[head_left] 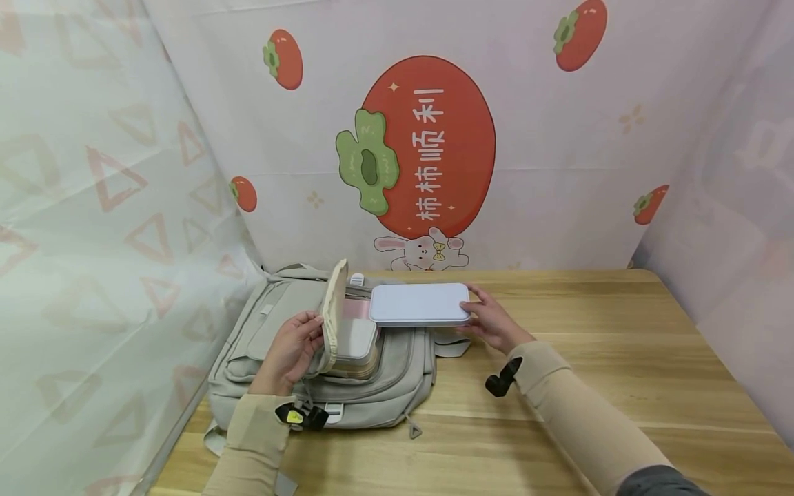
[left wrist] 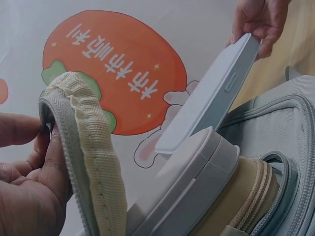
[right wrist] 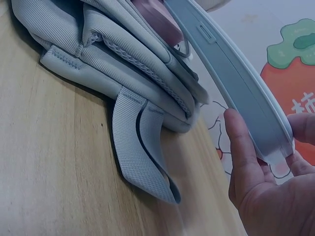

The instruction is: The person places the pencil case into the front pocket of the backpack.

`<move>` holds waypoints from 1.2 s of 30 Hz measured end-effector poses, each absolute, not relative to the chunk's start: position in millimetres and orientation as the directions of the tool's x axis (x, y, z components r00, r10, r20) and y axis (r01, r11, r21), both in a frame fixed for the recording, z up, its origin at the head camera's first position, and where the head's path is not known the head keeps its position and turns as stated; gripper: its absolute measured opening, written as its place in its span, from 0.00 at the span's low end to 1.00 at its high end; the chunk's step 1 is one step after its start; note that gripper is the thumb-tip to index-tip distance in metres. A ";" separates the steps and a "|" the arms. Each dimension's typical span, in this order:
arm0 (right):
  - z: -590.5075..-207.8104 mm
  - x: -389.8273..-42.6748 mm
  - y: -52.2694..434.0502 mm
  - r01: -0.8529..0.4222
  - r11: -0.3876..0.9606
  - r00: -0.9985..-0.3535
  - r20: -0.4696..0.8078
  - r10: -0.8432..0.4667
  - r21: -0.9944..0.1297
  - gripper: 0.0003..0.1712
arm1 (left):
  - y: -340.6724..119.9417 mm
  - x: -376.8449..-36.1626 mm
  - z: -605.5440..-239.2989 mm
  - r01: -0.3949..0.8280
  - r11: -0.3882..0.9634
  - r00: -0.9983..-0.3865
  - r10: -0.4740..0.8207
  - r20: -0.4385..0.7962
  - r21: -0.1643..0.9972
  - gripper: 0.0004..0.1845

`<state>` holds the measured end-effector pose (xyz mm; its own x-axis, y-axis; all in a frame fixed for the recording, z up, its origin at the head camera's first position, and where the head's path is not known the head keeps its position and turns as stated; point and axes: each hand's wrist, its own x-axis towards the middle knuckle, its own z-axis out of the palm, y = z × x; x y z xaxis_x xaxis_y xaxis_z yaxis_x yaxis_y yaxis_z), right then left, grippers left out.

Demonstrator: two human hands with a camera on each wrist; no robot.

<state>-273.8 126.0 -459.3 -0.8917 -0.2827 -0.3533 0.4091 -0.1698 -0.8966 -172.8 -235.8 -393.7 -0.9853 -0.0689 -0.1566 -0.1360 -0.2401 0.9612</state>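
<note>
A grey-green backpack (head_left: pixel 372 386) lies flat at the table's left end with its top opening unzipped. My left hand (head_left: pixel 296 346) grips the cream-lined flap (left wrist: pixel 83 147) of that opening and holds it upright. My right hand (head_left: pixel 490 320) pinches the right end of a flat pale blue case (head_left: pixel 419 304), thumb below and fingers on the far side. The case's left end hovers over the open pocket. Inside the pocket sit a white box (left wrist: pixel 192 182) and something pink (right wrist: pixel 152 12) behind it. In the right wrist view the case (right wrist: pixel 231 73) slants down toward the backpack (right wrist: pixel 108 44).
The wooden table (head_left: pixel 595 386) stretches to the right of the backpack. A loose backpack strap (right wrist: pixel 142 147) lies on the wood under the case. Printed cloth screens (head_left: pixel 558 172) close off the back and both sides. A zip pull (head_left: pixel 414 431) trails off the bag's front.
</note>
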 end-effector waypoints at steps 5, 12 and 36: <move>-460.4 -273.4 120.1 0.409 -0.169 -0.895 -0.358 -0.267 -0.897 0.36 | -236.4 -173.1 -394.4 -0.132 -0.242 -0.987 -0.058 -0.150 0.961 0.10; -459.7 -272.3 109.9 0.395 -0.178 -0.904 -0.348 -0.247 -0.901 0.36 | -236.3 -173.3 -393.4 -0.126 -0.244 -0.989 -0.045 -0.142 0.962 0.09; -458.8 -270.7 76.6 0.398 -0.119 -0.879 -0.342 -0.332 -0.909 0.35 | -238.4 -173.7 -393.4 -0.129 -0.262 -0.989 -0.038 -0.143 0.957 0.09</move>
